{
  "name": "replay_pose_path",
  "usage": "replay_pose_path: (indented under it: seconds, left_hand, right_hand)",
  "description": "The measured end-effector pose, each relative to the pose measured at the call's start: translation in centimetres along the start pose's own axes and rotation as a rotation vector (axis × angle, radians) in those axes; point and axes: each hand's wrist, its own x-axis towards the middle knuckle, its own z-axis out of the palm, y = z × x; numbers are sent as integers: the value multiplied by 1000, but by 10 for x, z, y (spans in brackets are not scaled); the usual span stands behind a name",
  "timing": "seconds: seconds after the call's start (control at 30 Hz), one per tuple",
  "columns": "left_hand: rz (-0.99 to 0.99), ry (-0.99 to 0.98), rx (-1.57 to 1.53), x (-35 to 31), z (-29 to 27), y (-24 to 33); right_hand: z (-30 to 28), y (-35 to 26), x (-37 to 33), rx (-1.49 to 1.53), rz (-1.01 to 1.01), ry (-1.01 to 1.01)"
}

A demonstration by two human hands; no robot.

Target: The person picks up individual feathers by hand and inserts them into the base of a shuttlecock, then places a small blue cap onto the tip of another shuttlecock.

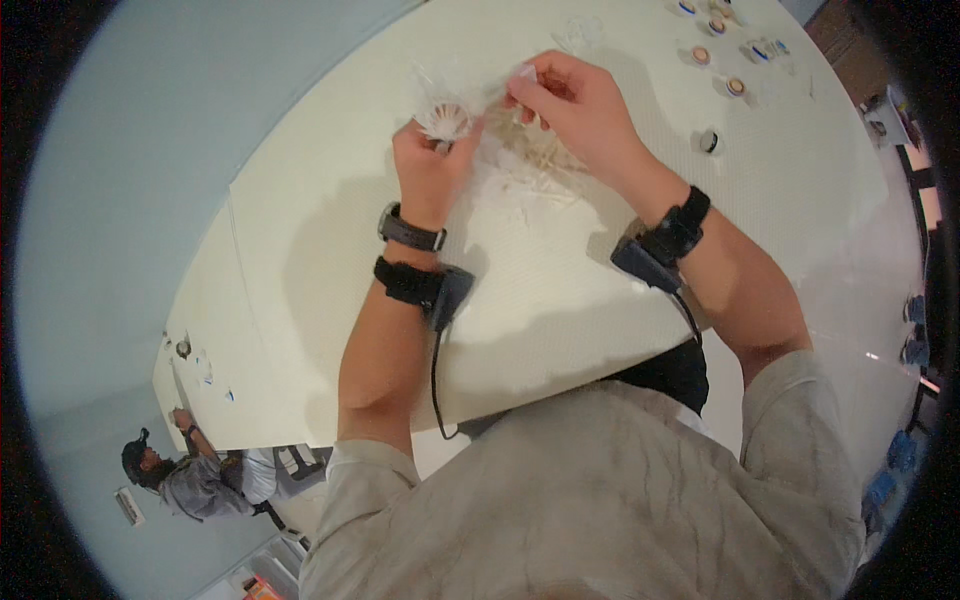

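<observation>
My left hand (428, 172) is closed round a clear plastic container (444, 118), with thin pale sticks fanned out at its top. To its right, my right hand (585, 108) has thumb and fingers pinched together on a small whitish, translucent piece (523, 76); what it is cannot be made out. Beneath and between the hands lies a loose heap of thin pale sticks (540, 155) on the white table (540, 290). Crumpled clear plastic (582, 34) rests beyond my right hand.
Several small round containers (736, 87) stand at the far right of the table. Nearer is a dark-rimmed round piece (709, 142). Both my wrists carry strapped devices with cables. At the lower left, another person (200, 480) sits by the table, close to small items (205, 370).
</observation>
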Motion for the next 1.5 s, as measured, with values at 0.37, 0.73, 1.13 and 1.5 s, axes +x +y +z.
replay_pose_path:
  seconds: [0.37,0.73,1.13,1.5]
  left_hand:
    - [97,-6,-205,4,3,1]
    - [106,-23,-95,4,4,5]
    - [117,-23,-60,5,3,0]
    - [182,-31,96,6,0,-1]
  right_hand:
    - [-6,-10,0,24,-29,29]
    - [-2,-6,0,-75,-147,99]
    - [2,-5,-1,-125,-196,132]
    - [0,-13,-4,-275,-263,106]
